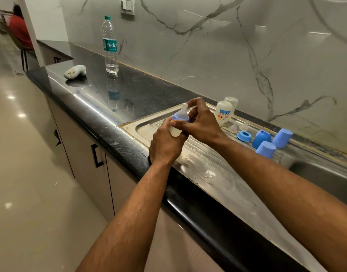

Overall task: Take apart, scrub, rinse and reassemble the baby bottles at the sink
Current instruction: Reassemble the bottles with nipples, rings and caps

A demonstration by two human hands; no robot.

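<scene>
The left hand gripped the body of a small baby bottle from below, fingers curled round its pale lower part, over the near end of the steel draining board beside the sink. The right hand came in from the far side and pinched the blue collar at the bottle's neck between thumb and fingers, the index finger arching over the teat. Neither hand was free.

The bottle's long axis ran roughly upright, tilted a little away from the person, teat uppermost. That axis is what the next move appeared to turn on: the collar has to spin about it while the left hand keeps the body from turning. With the right hand sitting directly on the collar, it was the one placed to do the twisting. Whether the collar was going on or coming off could not be told from this view.

Farther along the draining board, to the right of the held bottle, stood two more bottle bodies, close together, one with a printed label. Beyond them lay two loose clear teats, a blue ring and three blue caps, all well apart from the hands. That suggested at least two bottles were in pieces.

To the left of the draining board, on the black desk, stood a plastic water bottle.
</scene>
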